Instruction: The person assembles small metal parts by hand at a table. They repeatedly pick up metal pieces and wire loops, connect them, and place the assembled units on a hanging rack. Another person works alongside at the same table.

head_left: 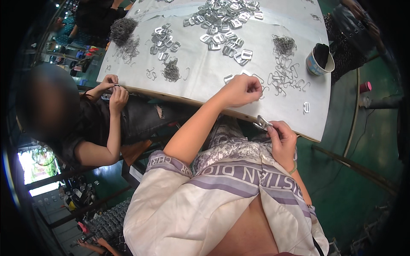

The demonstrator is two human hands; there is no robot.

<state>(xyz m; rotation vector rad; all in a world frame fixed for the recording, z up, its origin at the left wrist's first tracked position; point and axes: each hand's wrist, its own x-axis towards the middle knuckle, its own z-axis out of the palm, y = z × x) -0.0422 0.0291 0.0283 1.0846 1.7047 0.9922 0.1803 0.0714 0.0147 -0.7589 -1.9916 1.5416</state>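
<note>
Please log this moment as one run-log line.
left hand: over bent wire hooks on white table | right hand: holding flat metal buckle

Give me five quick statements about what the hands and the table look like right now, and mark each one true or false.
1. The right hand holds a metal buckle near the table's edge. True.
2. The left hand rests flat and open on the person's lap. False: it is closed, up over the white table, beside loose wire hooks.
3. A paper cup stands on the table's right side. True.
4. The big heap of metal buckles lies on the floor. False: it lies on the table's far part.
5. A co-worker's hands work at the table's left edge. True.
</note>
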